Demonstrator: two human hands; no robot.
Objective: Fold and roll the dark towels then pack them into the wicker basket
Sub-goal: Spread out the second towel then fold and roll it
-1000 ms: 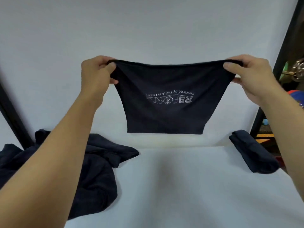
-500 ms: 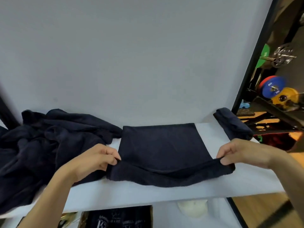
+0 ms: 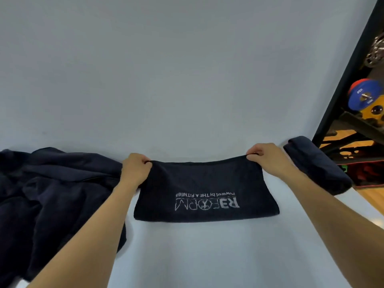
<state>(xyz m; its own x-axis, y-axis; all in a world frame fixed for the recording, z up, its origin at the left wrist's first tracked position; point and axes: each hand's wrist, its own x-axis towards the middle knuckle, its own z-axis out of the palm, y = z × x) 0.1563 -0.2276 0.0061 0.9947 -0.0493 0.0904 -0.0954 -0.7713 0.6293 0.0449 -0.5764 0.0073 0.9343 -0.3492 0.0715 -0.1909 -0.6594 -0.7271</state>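
Pinches the far-left corner of the folded dark towel (image 3: 205,190) with the left hand (image 3: 135,169), fingers curled round the edge; pinches the far-right corner with the right hand (image 3: 264,156), thumb and fingers closed on the hem; pulls that far edge straight between the two hands; cannot tell whether the edge lies on the surface or sits just above it; body of the towel flat on the white table (image 3: 207,256), centre of view, near edge a rounded fold; white logo on the top face, upside down from the camera, "REFORM" with a smaller line of text beyond it; to the left, against the left forearm, a loose pile of dark towels (image 3: 52,194), crumpled, running out to the left border; to the right, just beside the right hand and apart from the held towel, one rolled towel (image 3: 318,165) along the table's right edge by the wall; plain pale wall (image 3: 187,69) behind all of it; at far right a black frame post (image 3: 349,69) slanting upward; beyond it a blue weight plate (image 3: 363,97) and a yellow plate (image 3: 374,110) on a rack, chrome parts above, blurred; wooden floor (image 3: 372,196) below; both forearms bare, reaching in from the bottom corners.
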